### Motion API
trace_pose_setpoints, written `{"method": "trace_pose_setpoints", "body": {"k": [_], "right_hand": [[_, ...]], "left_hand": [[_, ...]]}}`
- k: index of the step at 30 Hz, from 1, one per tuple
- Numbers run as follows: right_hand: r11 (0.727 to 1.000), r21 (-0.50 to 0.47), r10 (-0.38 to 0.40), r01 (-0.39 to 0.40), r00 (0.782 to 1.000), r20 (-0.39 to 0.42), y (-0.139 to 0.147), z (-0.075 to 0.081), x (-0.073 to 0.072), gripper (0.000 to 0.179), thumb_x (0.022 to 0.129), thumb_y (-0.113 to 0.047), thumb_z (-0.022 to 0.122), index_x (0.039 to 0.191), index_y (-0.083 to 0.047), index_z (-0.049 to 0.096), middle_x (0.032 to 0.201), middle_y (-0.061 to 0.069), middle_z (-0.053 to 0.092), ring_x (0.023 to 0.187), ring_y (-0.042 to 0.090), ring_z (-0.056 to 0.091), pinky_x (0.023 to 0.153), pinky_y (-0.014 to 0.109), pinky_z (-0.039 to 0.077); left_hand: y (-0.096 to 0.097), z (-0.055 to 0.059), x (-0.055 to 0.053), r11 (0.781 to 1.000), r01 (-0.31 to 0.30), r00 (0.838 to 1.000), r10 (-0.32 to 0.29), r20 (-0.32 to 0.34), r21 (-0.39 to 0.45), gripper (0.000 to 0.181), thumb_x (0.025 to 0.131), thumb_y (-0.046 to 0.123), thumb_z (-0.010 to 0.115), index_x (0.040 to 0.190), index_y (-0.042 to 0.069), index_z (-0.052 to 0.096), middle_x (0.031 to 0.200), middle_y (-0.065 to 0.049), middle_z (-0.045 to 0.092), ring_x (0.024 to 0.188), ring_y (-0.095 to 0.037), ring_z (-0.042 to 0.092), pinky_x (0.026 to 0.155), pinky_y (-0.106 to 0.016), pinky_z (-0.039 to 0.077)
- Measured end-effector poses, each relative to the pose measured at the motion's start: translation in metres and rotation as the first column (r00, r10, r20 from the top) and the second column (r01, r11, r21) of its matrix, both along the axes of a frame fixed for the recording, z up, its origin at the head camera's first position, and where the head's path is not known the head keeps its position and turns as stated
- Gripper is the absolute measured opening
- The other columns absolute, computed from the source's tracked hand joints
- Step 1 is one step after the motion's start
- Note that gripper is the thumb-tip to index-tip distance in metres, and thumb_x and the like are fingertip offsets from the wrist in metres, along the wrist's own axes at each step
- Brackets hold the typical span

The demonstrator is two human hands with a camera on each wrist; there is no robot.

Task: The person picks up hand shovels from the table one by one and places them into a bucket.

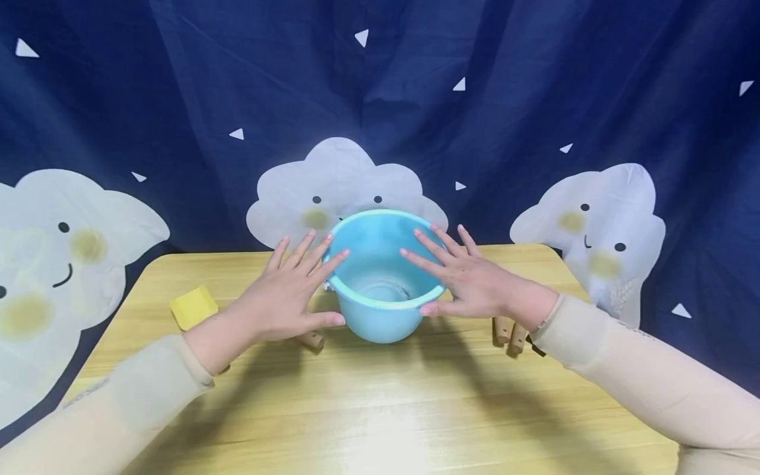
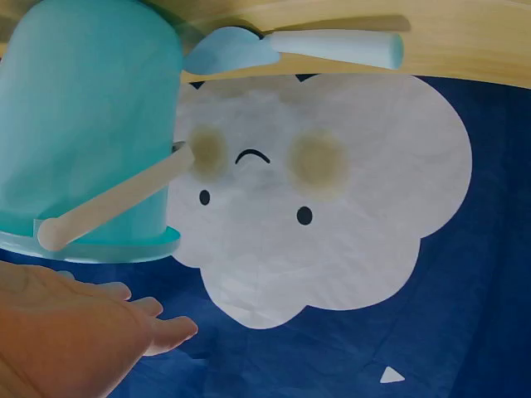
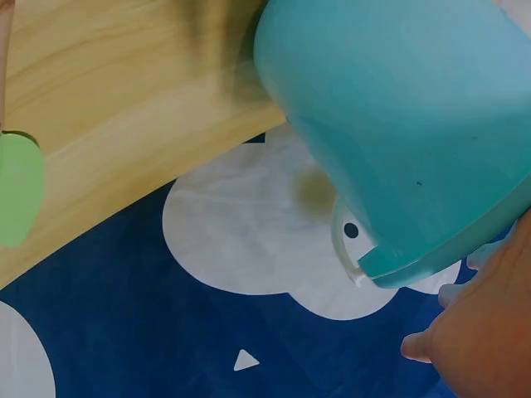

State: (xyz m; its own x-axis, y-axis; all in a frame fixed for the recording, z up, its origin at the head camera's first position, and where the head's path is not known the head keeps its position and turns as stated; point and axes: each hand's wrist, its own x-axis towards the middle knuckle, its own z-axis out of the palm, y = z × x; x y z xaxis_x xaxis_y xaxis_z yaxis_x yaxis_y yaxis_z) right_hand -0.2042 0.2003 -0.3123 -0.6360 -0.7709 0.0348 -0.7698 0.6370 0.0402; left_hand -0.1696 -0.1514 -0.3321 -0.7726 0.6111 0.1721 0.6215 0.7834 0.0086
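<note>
A light blue bucket stands upright on the table between both hands, its open top showing the inside. Spread fingers of my left hand lie at the bucket's left rim, thumb pointing toward its front wall. On the opposite side, my right hand has its fingers spread over the right rim. Neither hand is curled round the bucket; whether the fingertips touch it is hard to tell. A pale carrying handle hangs along the bucket's side in the left wrist view.
A yellow flat piece lies left on the wooden table. Wooden handle ends show near the left hand and others under the right wrist. The wrist views show a blue toy shovel and a green blade. A dark blue curtain hangs behind.
</note>
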Motion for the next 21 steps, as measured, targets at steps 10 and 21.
{"method": "trace_pose_setpoints", "body": {"k": [10,21], "right_hand": [[0.997,-0.033,0.062,-0.063,0.998,-0.027,-0.005,0.0,-0.001,0.086,0.094,-0.075,0.039,0.162,-0.027,0.014,0.167,0.014,0.004,0.152,0.04,0.0,0.117,0.064,0.004],[0.993,-0.06,0.099,-0.098,0.995,0.015,-0.01,-0.002,-0.001,0.085,0.094,-0.076,0.033,0.161,-0.026,0.019,0.167,0.014,0.002,0.152,0.039,-0.003,0.118,0.06,0.009]], "left_hand": [[0.015,0.0,-0.002,0.999,0.034,0.999,-0.035,0.035,0.005,0.095,0.089,0.075,0.05,0.162,0.028,0.01,0.167,-0.01,0.0,0.152,-0.031,-0.01,0.118,-0.058,-0.006],[0.025,-0.002,-0.002,0.997,0.079,0.996,-0.08,0.03,0.005,0.093,0.089,0.076,0.048,0.161,0.027,0.015,0.167,-0.01,0.008,0.153,-0.035,0.0,0.118,-0.06,0.0]]}}
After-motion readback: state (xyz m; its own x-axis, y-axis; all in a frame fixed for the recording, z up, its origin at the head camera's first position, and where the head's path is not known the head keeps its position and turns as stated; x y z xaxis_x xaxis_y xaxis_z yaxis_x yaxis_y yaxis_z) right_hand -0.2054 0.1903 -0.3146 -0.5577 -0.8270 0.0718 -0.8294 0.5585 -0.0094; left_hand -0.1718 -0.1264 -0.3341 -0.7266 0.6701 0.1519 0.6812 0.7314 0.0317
